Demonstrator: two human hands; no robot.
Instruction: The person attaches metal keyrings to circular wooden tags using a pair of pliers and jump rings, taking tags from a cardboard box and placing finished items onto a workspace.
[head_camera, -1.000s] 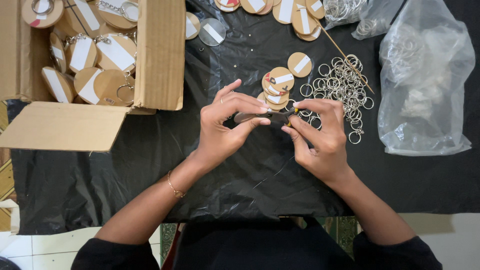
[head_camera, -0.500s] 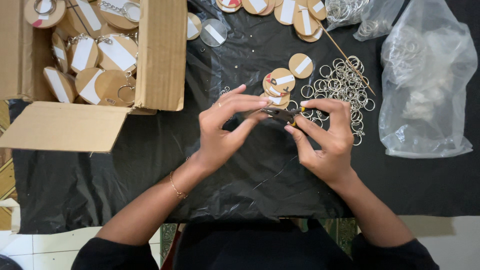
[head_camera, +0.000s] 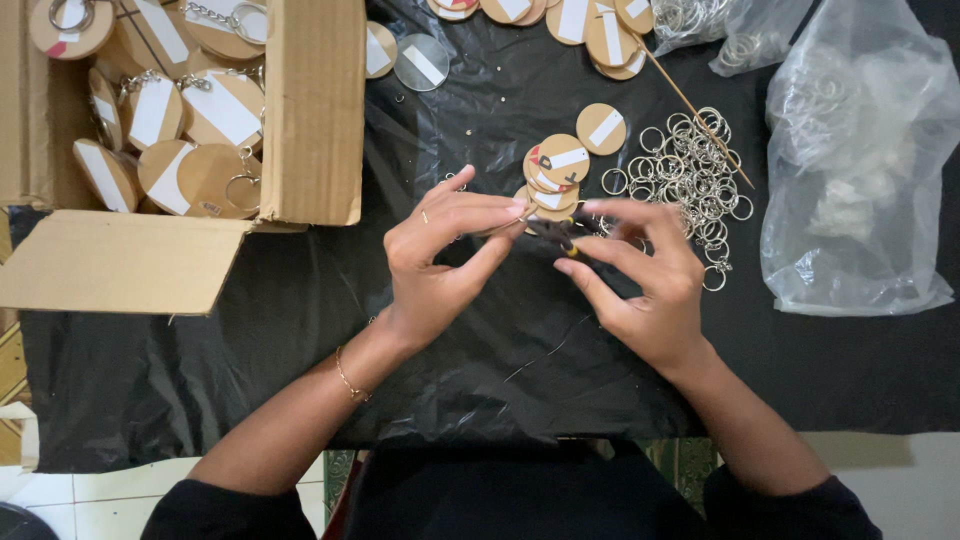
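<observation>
Head view: left hand (head_camera: 445, 250) pinches a round wooden disc (head_camera: 512, 222) edge-on between thumb and fingertips. Right hand (head_camera: 645, 280) closes its fingers on a small dark tool (head_camera: 560, 233), tip meeting the disc; both are held just above the surface (head_camera: 300, 330), covered in black plastic sheet. Just beyond lie a stack of discs (head_camera: 555, 170) and a heap of metal key rings (head_camera: 690, 170). Cardboard box (head_camera: 310, 110) of finished discs at left; clear plastic bag (head_camera: 860, 170) at right.

Glossy crinkled black plastic sheet (head_camera: 300, 330), matt wooden discs (head_camera: 603, 128), shiny metal rings (head_camera: 690, 165), rough cardboard box (head_camera: 312, 110)
</observation>
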